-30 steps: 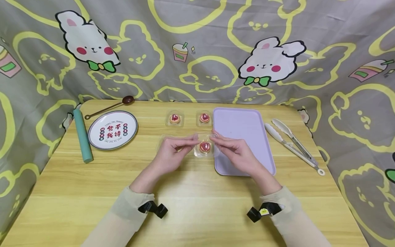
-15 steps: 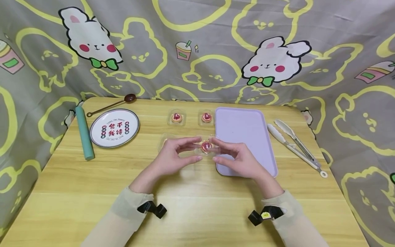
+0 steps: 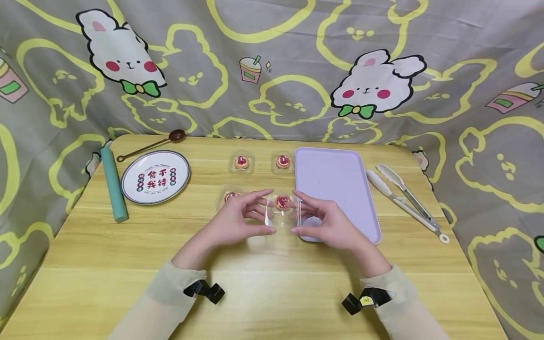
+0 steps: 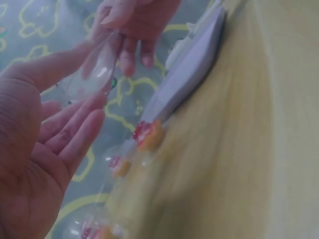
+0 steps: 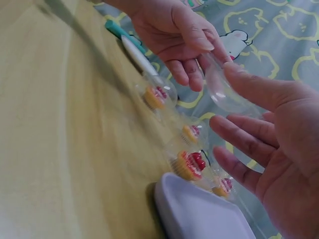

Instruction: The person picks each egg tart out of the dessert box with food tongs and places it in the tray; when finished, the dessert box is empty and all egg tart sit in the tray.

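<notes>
Between them, both hands hold a clear plastic lid [image 3: 280, 221] by its opposite sides, tilted up over the table. My left hand [image 3: 235, 219] pinches its left side between thumb and fingers; my right hand [image 3: 327, 219] pinches the right side in the same way. Beneath the lid, a small tart with a red glossy top [image 5: 189, 165] sits low on the tabletop, and the left wrist view shows a gap between this tart [image 4: 147, 135] and the raised lid [image 4: 94, 74]. Another tart [image 3: 231, 197] in a clear case lies partly hidden behind my left hand.
Two more cased tarts, one left [image 3: 242, 163] and one right [image 3: 283, 161], stand at the back. A lilac tray [image 3: 335, 174] lies under and beyond my right hand, with tongs [image 3: 408, 200] beside it. At left are a printed plate [image 3: 156, 193], a green rolling pin [image 3: 114, 184] and a brown spoon [image 3: 176, 136].
The lid has come up off the tart's case. Both hands have spread from flat pinches at its edges to a wider grip, thumbs now lower, nearer the body.
</notes>
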{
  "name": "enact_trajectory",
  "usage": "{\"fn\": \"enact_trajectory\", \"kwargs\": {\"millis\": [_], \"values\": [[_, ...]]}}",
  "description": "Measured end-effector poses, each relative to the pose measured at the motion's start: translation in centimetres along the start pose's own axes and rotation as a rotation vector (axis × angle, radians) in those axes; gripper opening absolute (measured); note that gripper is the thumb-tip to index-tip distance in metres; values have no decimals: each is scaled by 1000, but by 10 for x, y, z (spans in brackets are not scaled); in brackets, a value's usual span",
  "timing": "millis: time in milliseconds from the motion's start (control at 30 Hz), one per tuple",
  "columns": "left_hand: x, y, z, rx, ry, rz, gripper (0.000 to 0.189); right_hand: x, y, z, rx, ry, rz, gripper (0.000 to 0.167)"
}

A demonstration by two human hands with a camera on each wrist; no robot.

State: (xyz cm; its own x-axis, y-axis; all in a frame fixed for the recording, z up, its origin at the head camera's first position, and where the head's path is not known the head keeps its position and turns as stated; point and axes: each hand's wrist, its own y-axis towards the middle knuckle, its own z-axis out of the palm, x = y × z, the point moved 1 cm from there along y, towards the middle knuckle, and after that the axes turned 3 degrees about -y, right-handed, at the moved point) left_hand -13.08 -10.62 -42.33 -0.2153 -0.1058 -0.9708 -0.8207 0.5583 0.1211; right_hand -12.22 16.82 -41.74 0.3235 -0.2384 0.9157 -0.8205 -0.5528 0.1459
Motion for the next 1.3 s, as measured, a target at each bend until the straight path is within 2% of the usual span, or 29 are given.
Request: {"fn": "enact_trajectory", "kwargs": {"millis": [267, 533, 700, 800, 967, 1300], "values": [[14, -11, 7, 28, 30, -53, 91, -13, -6, 9, -7, -146, 49, 86], [24, -16, 14, 41, 42, -134, 92, -27, -10, 14, 11, -255, 19, 86], [30, -16, 17, 65, 19, -133, 91, -31, -12, 15, 12, -325, -4, 85], [32, -16, 18, 76, 35, -138, 87, -33, -12, 16, 31, -347, -16, 83], [32, -14, 17, 84, 102, -154, 84, -34, -10, 17, 61, -381, -20, 80], [34, -8, 17, 59, 223, -143, 85, -35, -7, 15, 54, -416, -18, 80]]}}
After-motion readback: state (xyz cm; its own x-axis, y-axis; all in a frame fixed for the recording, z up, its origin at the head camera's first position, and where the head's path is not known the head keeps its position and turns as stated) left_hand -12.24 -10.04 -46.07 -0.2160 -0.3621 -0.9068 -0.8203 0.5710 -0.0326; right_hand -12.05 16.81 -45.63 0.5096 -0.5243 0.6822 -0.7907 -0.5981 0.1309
